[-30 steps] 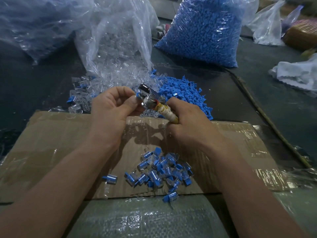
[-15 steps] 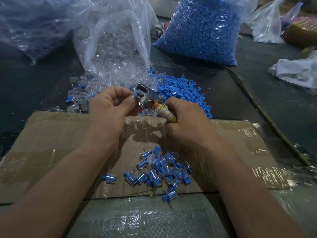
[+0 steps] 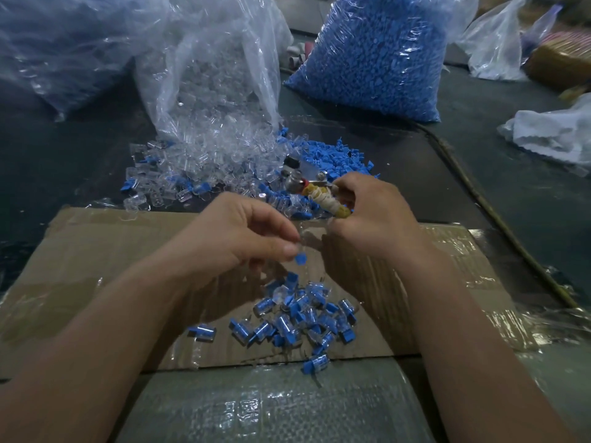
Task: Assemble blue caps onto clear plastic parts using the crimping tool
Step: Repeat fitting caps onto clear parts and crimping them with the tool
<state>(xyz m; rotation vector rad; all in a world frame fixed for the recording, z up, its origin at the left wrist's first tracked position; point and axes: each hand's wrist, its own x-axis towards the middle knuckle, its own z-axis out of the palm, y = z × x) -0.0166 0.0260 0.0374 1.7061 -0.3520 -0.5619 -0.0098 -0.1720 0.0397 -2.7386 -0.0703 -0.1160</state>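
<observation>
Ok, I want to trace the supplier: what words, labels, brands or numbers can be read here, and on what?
No text can be read anywhere.
No print on the bag of blue caps, the bag of clear parts or the cardboard.
No marking on the crimping tool in the right hand.
None on the capped piece pinched by the left hand, nor on the finished pile.

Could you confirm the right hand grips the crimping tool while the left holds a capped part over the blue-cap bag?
Not quite: the head view shows the left hand holding the capped part over the finished pile on the cardboard, not the bag.
</observation>
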